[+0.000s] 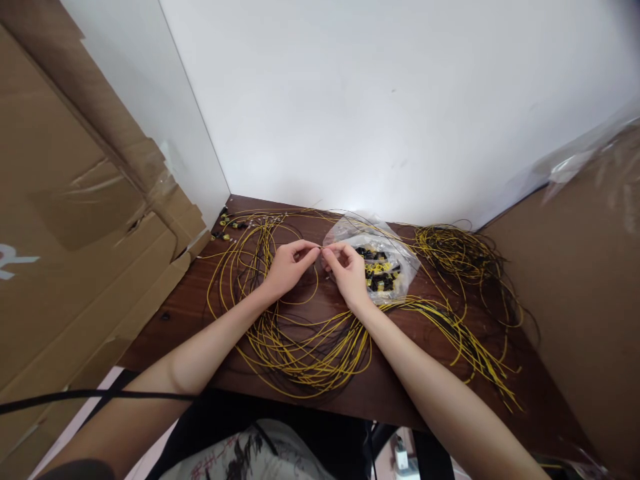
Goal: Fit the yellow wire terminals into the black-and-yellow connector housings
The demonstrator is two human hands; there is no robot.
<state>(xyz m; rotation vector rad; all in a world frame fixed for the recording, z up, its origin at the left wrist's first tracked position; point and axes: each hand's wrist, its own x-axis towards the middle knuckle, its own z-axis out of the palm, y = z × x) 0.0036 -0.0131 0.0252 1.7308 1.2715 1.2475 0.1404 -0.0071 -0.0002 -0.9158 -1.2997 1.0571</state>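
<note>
My left hand [291, 265] and my right hand [349, 270] meet above the middle of the brown table, thumbs and forefingers pinched close together. Between the fingertips runs a thin wire end, too small to make out fully. A large loop of yellow and black wires [310, 370] lies under my hands and forearms. Just beyond my right hand sits a clear plastic bag [407, 263] holding black and yellow small parts [383, 277].
A tangled wire bundle [457, 250] lies at the back right, with loose wire ends [475, 340] nearer. Small connectors [225, 237] rest at the back left. Cardboard [90, 220] stands at the left, more cardboard [575, 267] at the right, and a white wall [375, 100] behind.
</note>
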